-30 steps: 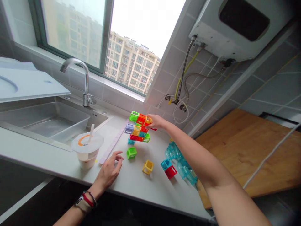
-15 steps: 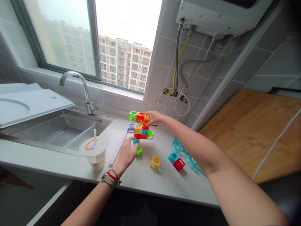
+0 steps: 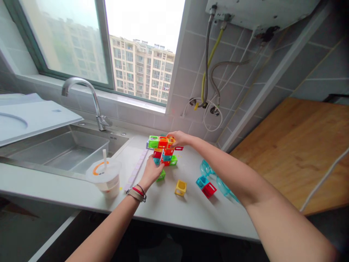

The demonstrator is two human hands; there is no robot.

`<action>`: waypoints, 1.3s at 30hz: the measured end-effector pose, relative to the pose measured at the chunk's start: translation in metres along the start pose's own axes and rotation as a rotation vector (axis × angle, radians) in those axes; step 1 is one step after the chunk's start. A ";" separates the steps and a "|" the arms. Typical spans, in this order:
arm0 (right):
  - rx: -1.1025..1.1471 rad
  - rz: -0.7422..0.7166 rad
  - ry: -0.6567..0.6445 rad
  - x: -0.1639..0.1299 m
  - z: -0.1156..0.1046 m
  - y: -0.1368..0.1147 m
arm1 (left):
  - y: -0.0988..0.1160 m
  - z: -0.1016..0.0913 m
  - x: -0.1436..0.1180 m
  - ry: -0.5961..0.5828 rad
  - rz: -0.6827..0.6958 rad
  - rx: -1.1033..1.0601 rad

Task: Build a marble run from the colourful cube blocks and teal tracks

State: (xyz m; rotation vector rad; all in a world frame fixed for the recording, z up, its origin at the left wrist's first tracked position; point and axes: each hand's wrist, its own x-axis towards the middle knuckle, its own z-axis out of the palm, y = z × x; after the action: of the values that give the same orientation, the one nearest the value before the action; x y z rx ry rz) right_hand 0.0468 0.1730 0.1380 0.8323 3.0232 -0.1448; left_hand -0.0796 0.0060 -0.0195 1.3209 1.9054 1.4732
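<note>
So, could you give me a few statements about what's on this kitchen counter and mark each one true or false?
1. Both hands are at the stack of coloured cubes. True: the right hand is at its top, the left hand at its base.
2. The lidded cup with a straw stands right of the stack. False: it stands to the left, near the sink.
3. A loose yellow cube lies on the counter, apart from the stack. True.
4. The left wrist is bare. False: it wears bands and a watch strap.
5. The wooden board lies in the sink. False: it is at the far right.
</note>
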 end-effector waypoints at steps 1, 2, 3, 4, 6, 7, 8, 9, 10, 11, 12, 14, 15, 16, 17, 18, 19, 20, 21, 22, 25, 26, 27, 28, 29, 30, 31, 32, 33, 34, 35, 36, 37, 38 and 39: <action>0.011 -0.008 -0.001 0.000 0.000 0.003 | -0.005 0.000 0.001 0.008 -0.010 0.017; 0.020 -0.013 -0.001 -0.001 -0.001 0.006 | -0.010 -0.001 0.003 0.016 -0.026 0.031; 0.028 -0.015 0.001 -0.002 -0.002 0.008 | -0.014 -0.001 0.006 0.023 -0.048 0.039; 0.036 -0.014 0.006 -0.004 -0.003 0.011 | -0.018 -0.001 0.009 0.027 -0.066 0.041; 0.044 -0.002 0.019 -0.006 -0.005 0.016 | -0.023 0.000 0.017 0.031 -0.085 0.029; 0.045 0.009 0.028 -0.007 -0.006 0.018 | -0.024 0.000 0.021 0.036 -0.089 0.021; 0.046 0.020 0.037 -0.009 -0.007 0.021 | -0.026 0.001 0.025 0.042 -0.093 0.012; 0.049 0.028 0.046 -0.010 -0.009 0.023 | -0.027 0.001 0.028 0.047 -0.096 0.003; 0.054 0.034 0.057 -0.011 -0.012 0.025 | -0.028 0.002 0.031 0.049 -0.099 -0.010; 0.062 0.038 0.068 -0.012 -0.015 0.027 | -0.030 0.002 0.033 0.048 -0.101 -0.024; 0.072 0.044 0.077 -0.013 -0.020 0.028 | -0.032 0.003 0.035 0.043 -0.102 -0.042; 0.103 0.076 0.105 -0.015 -0.030 0.030 | -0.035 0.004 0.037 0.027 -0.102 -0.080; 0.122 0.097 0.128 -0.017 -0.036 0.030 | -0.037 0.005 0.038 0.018 -0.101 -0.100; 0.139 0.115 0.154 -0.018 -0.042 0.029 | -0.038 0.005 0.039 0.009 -0.101 -0.118; 0.153 0.125 0.181 -0.019 -0.048 0.027 | -0.040 0.006 0.039 0.001 -0.100 -0.136; 0.160 0.126 0.206 -0.020 -0.052 0.025 | -0.041 0.007 0.040 -0.007 -0.100 -0.153; 0.161 0.120 0.221 -0.020 -0.056 0.021 | -0.042 0.007 0.040 -0.014 -0.101 -0.170; 0.155 0.111 0.224 -0.020 -0.059 0.018 | -0.043 0.008 0.041 -0.019 -0.104 -0.185; 0.145 0.102 0.219 -0.020 -0.060 0.014 | -0.043 0.009 0.041 -0.023 -0.106 -0.198; 0.135 0.095 0.211 -0.019 -0.060 0.010 | -0.044 0.010 0.041 -0.027 -0.109 -0.211; 0.126 0.091 0.193 -0.017 -0.057 -0.001 | -0.046 0.011 0.043 -0.040 -0.111 -0.251; 0.128 0.095 0.194 -0.016 -0.056 -0.004 | -0.047 0.011 0.044 -0.042 -0.113 -0.262; 0.130 0.101 0.194 -0.015 -0.055 -0.006 | -0.048 0.012 0.044 -0.042 -0.116 -0.273; 0.131 0.106 0.193 -0.015 -0.054 -0.007 | -0.049 0.012 0.045 -0.041 -0.121 -0.280; 0.128 0.109 0.189 -0.013 -0.052 -0.007 | -0.050 0.012 0.046 -0.038 -0.126 -0.285; 0.123 0.108 0.184 -0.012 -0.051 -0.008 | -0.051 0.012 0.047 -0.035 -0.133 -0.288; 0.118 0.103 0.178 -0.011 -0.049 -0.007 | -0.052 0.012 0.048 -0.030 -0.140 -0.289; 0.114 0.096 0.170 -0.009 -0.047 -0.007 | -0.052 0.012 0.049 -0.025 -0.145 -0.290; 0.111 0.090 0.162 -0.008 -0.044 -0.007 | -0.053 0.012 0.050 -0.020 -0.150 -0.290; 0.110 0.084 0.154 -0.006 -0.041 -0.007 | -0.053 0.012 0.050 -0.015 -0.154 -0.291; 0.109 0.081 0.148 -0.005 -0.039 -0.007 | -0.052 0.011 0.050 -0.012 -0.155 -0.293; 0.110 0.079 0.145 -0.004 -0.037 -0.007 | -0.052 0.011 0.050 -0.011 -0.155 -0.297; 0.111 0.078 0.144 -0.004 -0.035 -0.007 | -0.051 0.011 0.050 -0.011 -0.152 -0.301; 0.111 0.076 0.145 -0.003 -0.034 -0.007 | -0.050 0.010 0.050 -0.011 -0.149 -0.304; 0.110 0.072 0.148 -0.003 -0.033 -0.008 | -0.049 0.010 0.050 -0.011 -0.145 -0.306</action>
State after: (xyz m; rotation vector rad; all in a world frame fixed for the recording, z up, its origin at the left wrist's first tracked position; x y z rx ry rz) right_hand 0.0466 0.1677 0.1716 1.0022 3.1406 -0.2634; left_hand -0.1170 0.0533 -0.0563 1.0286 1.6485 1.6012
